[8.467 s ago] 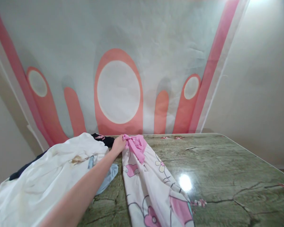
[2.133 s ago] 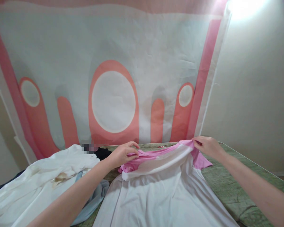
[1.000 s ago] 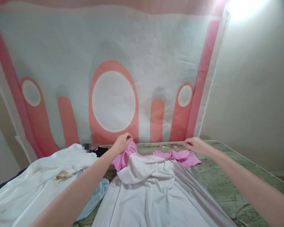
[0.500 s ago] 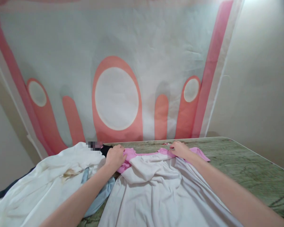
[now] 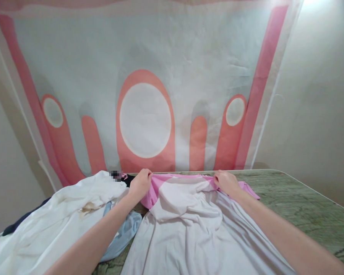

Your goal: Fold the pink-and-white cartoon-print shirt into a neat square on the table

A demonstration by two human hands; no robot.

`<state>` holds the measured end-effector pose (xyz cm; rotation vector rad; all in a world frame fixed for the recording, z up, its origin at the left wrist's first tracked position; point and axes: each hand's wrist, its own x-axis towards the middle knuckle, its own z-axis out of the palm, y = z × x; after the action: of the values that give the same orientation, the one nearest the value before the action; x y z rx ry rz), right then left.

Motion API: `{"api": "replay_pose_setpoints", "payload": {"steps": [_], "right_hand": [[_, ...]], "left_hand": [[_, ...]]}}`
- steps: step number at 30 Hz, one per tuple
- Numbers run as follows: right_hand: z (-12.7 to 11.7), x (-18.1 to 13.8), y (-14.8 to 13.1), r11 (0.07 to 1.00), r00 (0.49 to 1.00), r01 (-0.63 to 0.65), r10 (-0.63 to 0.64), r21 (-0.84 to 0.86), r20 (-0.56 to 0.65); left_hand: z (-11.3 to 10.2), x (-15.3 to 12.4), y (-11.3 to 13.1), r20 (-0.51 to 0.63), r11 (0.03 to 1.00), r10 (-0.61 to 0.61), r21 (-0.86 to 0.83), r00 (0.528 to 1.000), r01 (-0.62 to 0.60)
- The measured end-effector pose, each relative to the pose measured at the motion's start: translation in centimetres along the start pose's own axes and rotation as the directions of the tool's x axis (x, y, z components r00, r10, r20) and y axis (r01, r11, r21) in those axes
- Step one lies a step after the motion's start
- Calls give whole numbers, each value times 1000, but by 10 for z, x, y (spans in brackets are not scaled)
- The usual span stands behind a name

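Behind everything hangs a pale grey-blue backdrop (image 5: 212,53), printed with coral arches and white ovals and framed by slanting pink bands, with a plain wall (image 5: 318,126) to its right. Below it stretches a bench (image 5: 301,210) with a greenish wood-grain top, its far right corner rounded and edged by a thin light line.

At the middle of the bench lies a white-and-pink short-sleeved garment (image 5: 186,240), its neck end toward the backdrop and its body spreading toward the wearer of the camera and out of view at the bottom. Soft creases run down the white cloth, and a loose fold sags below the neckline.

The left hand (image 5: 141,182) grips the pink edge at the garment's left shoulder, fingers closed on the fabric. The right hand (image 5: 226,182) has its fingers clenched on the pink part near the other shoulder, and a pink sleeve (image 5: 249,190) pokes out beyond the wrist. Between the two hands the pink border runs nearly straight.

Left of the garment, a heaped white cloth (image 5: 57,217) bears a small tan patch (image 5: 88,208). Pale blue fabric (image 5: 127,229) shows beside it, partly behind the left forearm. Dark cloth (image 5: 23,217) peeks out along the heap's far left edge, and a black piece with pink marks (image 5: 128,180) sits just beyond the left hand, partly blurred.
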<state>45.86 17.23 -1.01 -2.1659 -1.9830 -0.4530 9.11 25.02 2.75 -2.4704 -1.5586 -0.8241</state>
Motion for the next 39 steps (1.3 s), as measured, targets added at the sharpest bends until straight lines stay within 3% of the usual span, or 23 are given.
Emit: {"api": "replay_pose_setpoints", "payload": {"steps": [4, 8, 12, 15, 18, 24, 26, 30, 34, 36, 39], "right_hand": [[-10, 7, 19, 955, 980, -150, 179, 258, -92], [-31, 14, 35, 835, 941, -138, 277, 532, -192], [-61, 14, 48, 753, 912, -116, 338, 648, -230], [-84, 9, 57, 791, 873, -98, 360, 603, -330], [-104, -2, 69, 899, 811, -112, 329, 424, -483], [-127, -16, 87, 964, 749, -242, 259, 113, -609], [-126, -9, 87, 968, 766, -242, 228, 59, -601], [-102, 20, 78, 978, 870, -201, 201, 48, -450], [-50, 44, 66, 947, 978, -85, 138, 311, -154], [-21, 47, 69, 918, 993, -77, 105, 390, -51], [15, 37, 89, 899, 979, -205, 191, 388, 73]], "left_hand": [[-14, 16, 4, -174, 983, 26, -174, 984, -56], [-33, 32, 21, -304, 962, 15, -254, 953, -96], [-54, 47, 41, -406, 955, 20, -263, 914, -137], [-69, 54, 54, -454, 954, 47, -244, 890, -175], [-83, 57, 63, -465, 967, 92, -171, 881, -191], [-97, 68, 69, -335, 976, 187, 168, 923, -136], [-92, 79, 68, -255, 959, 201, 246, 946, -138], [-66, 102, 64, -127, 944, 198, 291, 972, -154], [-20, 106, 60, -6, 938, 172, 305, 985, -162], [7, 96, 63, 46, 939, 167, 298, 985, -173], [43, 68, 79, 164, 941, 200, 243, 966, -236]]}}
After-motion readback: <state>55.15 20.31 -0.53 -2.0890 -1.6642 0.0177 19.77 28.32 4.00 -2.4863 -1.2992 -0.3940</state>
